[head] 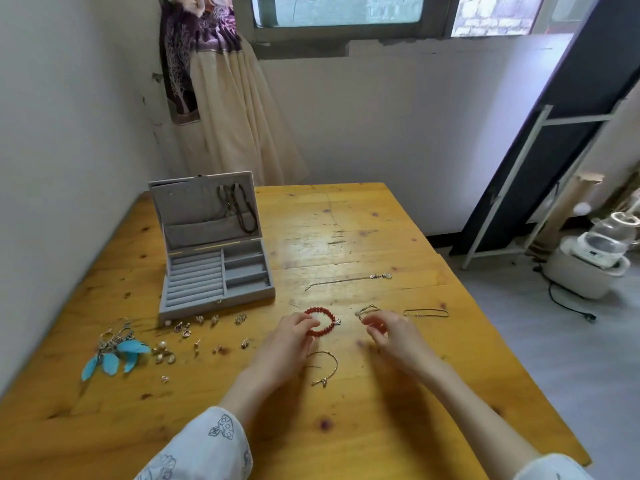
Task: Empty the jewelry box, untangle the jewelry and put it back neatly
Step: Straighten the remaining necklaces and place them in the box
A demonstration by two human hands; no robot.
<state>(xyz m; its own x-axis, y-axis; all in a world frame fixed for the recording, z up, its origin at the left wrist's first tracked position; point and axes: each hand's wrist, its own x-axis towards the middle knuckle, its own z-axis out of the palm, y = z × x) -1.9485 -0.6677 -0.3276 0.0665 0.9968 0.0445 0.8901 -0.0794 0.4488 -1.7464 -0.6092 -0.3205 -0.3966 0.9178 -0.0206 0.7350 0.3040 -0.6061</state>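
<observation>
The grey jewelry box (214,282) stands open at the table's left, its tray compartments bare and dark necklaces (242,211) hanging in the lid. My left hand (289,337) pinches a red bead bracelet (323,318) lying on the table. My right hand (389,332) hovers just right of it, fingers curled and apart, next to a small tangled chain (367,310). A thin gold chain (325,367) lies below my left hand. A long chain with a pendant (348,280) and a dark thin bracelet (426,312) lie farther out.
Blue feather earrings (116,353) and several small earrings and pearls (194,337) are spread in front of the box. The wooden table (363,427) meets the wall on the left. A curtain, a leaning dark board and a white appliance stand beyond.
</observation>
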